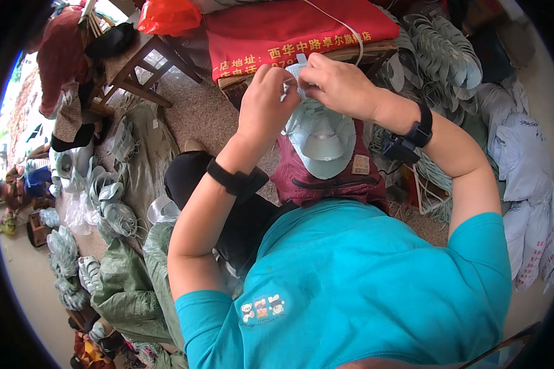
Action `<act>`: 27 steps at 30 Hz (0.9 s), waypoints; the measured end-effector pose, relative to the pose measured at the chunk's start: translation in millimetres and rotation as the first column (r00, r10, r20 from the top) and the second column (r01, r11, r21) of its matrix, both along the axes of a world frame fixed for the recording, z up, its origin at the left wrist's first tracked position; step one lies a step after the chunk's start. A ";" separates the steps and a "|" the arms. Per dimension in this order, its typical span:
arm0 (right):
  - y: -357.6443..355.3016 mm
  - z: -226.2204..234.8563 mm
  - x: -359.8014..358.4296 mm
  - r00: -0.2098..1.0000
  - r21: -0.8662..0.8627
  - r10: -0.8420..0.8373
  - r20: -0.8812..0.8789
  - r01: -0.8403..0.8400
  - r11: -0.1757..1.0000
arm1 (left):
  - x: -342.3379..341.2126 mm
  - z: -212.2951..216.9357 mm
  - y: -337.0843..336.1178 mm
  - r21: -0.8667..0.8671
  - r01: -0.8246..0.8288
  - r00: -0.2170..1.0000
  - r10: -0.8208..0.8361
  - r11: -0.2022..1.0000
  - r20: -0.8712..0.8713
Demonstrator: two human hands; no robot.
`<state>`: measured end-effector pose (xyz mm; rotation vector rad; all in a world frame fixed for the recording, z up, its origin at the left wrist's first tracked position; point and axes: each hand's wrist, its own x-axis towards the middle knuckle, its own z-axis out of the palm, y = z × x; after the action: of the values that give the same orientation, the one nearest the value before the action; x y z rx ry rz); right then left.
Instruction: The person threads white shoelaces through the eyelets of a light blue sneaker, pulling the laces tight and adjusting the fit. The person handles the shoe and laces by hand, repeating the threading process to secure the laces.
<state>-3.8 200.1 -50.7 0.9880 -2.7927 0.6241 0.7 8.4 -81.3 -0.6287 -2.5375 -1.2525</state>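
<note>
A pale mint-green cap [324,144] rests on a maroon cloth [292,178] over my lap, its brim toward me and other brims seemingly nested in it. At the cap's far end, my left hand [266,101] and my right hand [338,86] come close together, fingers bent in a pinch. Both seem to grip the far edge or strap of the cap, though the fingers hide the exact spot. A small white tab [301,58] sticks up between them. Each wrist wears a black band.
Beyond my hands stands a wooden bench under a red printed cloth [301,31], crossed by a white cable. Stacked caps [443,55] and white sacks [520,160] fill the right. Leftward are a wooden stool [144,61], a red plastic bag [169,15], green sacks [126,289] and more caps [117,215].
</note>
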 end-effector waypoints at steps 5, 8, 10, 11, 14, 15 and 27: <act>-7.9 -5.7 -28.0 0.997 -0.025 0.077 -0.010 -0.077 0.997 | 6.5 -16.0 -10.7 0.508 -0.132 0.907 -0.103 0.851 0.409; -40.2 19.7 -41.1 0.988 -0.294 0.150 -0.036 -0.154 0.943 | 7.5 -36.9 -18.7 0.504 -0.116 0.902 -0.122 0.856 0.414; -61.3 48.3 -39.3 0.941 -0.466 0.191 0.278 -0.041 0.884 | 14.8 -35.8 -5.8 0.482 -0.103 0.938 -0.077 0.870 0.338; -68.6 59.1 -37.3 0.879 -0.531 0.225 0.421 0.038 0.846 | 20.1 -27.9 -1.0 0.372 -0.057 0.989 0.001 0.927 0.149; -77.7 71.1 -33.9 0.894 -0.703 0.277 0.352 0.057 0.709 | 20.5 -20.0 3.2 0.163 -0.065 0.998 0.060 0.985 0.035; -84.0 64.2 -41.8 0.891 -0.747 0.313 0.328 0.042 0.663 | 19.6 -17.6 4.3 0.109 -0.063 0.998 0.063 0.992 0.006; -8.9 30.8 -30.1 0.989 -0.499 0.060 0.134 0.015 0.867 | 9.7 -15.6 25.0 -0.091 -0.087 0.994 0.080 0.992 -0.076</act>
<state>-33.9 191.2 -19.9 0.8875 -2.5110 1.3848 10.4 33.4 -96.9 -0.5699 -2.5475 -1.0679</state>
